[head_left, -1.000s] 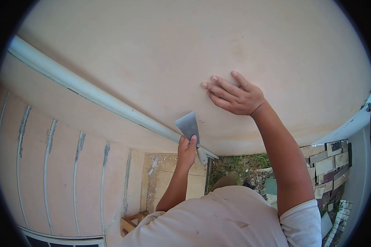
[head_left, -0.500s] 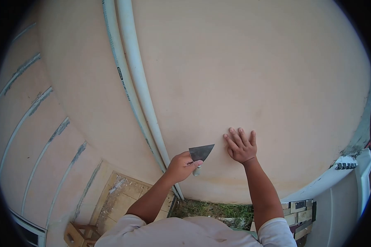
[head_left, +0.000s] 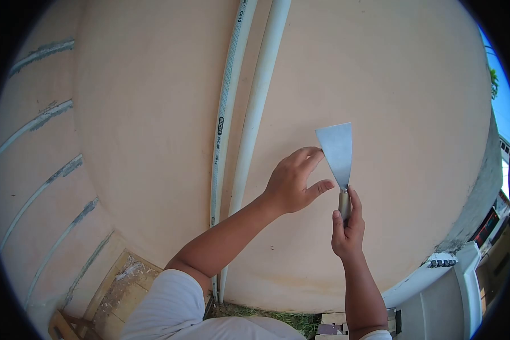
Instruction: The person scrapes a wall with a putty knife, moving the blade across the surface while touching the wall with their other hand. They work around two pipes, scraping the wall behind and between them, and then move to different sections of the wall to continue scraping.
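Observation:
A putty knife (head_left: 337, 150) with a wide grey metal blade and a pale handle points upward in front of the wall. My right hand (head_left: 349, 232) is closed around its handle, thumb on the left side. To the left of the blade, my left hand (head_left: 294, 182) is open, its thumb spread from the fingers. Those fingertips are right at the blade's left edge. Behind both hands stands the plain peach-coloured wall (head_left: 419, 147).
Two light plastic pipes (head_left: 259, 107) run up the wall left of my hands. The left wall has several patched grey channels (head_left: 71, 164). Below are grass (head_left: 255, 311), a tiled patch (head_left: 124, 294) and a wooden stool (head_left: 65, 326). A white ledge (head_left: 419, 277) is at lower right.
The putty knife has passed from my left hand to my right, blade now upward. My right hand has come off the wall. The view has shifted, with the pipes now further right.

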`<action>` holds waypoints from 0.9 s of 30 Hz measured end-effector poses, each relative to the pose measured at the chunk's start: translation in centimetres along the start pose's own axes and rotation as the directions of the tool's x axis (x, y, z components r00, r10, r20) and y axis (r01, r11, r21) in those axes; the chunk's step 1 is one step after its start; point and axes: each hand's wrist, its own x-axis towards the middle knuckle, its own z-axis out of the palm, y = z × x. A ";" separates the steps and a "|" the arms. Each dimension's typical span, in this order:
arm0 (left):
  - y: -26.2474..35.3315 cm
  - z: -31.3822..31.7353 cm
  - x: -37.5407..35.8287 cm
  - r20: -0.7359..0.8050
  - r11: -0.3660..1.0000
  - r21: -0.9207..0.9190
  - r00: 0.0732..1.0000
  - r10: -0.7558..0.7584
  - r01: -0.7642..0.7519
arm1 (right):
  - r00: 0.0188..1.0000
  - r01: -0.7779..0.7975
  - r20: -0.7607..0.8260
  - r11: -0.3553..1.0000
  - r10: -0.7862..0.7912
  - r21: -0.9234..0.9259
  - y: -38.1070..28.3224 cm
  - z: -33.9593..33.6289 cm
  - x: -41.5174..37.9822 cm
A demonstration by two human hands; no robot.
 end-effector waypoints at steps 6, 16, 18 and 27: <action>-5.2 2.1 5.2 -0.147 0.842 0.534 0.973 0.179 -0.074 | 0.997 0.023 -0.056 0.881 -0.056 -0.472 -5.7 -4.7 10.3; -6.7 3.4 4.1 -0.129 0.725 0.684 0.965 0.229 -0.081 | 0.964 0.020 -0.121 0.518 -0.237 -0.855 -16.2 -5.8 30.3; -6.6 3.2 4.1 -0.129 0.727 0.682 0.965 0.228 -0.080 | 0.951 0.032 -0.131 0.509 -0.281 -0.860 -17.7 -5.3 32.2; -7.3 3.4 1.7 -0.122 0.742 0.664 0.966 0.226 -0.090 | 0.968 -0.052 -0.166 0.493 -0.190 -0.869 -17.5 -1.0 28.0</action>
